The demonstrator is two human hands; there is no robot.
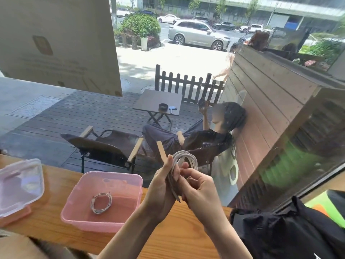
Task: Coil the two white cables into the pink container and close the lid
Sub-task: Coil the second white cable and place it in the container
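Above the wooden counter (56,219), right of the pink container (101,219): both hands raised together, clamped on one white cable (184,159).

Left hand (162,186): fingers upright, curled round the bundled strands from the left side; thumb side against the bundle.

Right hand (197,189): touching the left hand, fingers curled and pinching the lower strands; thumb pressed toward the bundle.

Held cable: looped several times, top of the loops standing clear above both hands, up and right of the container. One plug end (179,200) sticking out below, between the two palms. Not touching counter or container.

Second white cable (101,202): coiled into a small flat ring, lying on the floor of the container, near its middle. Well apart from both hands, down and left of them.

Pink container: open, resting on the counter, near edge toward the camera. Left wrist just beside its right wall; contact cannot be told.

Lid (20,186): clear with pink rim, off the container, lying tilted on the counter to the container's left, apart from it.

Black bag (291,227): on the counter far right of the container, below the right forearm.

Window glass behind the container; beyond it a deck with chairs, a small table and a seated person.
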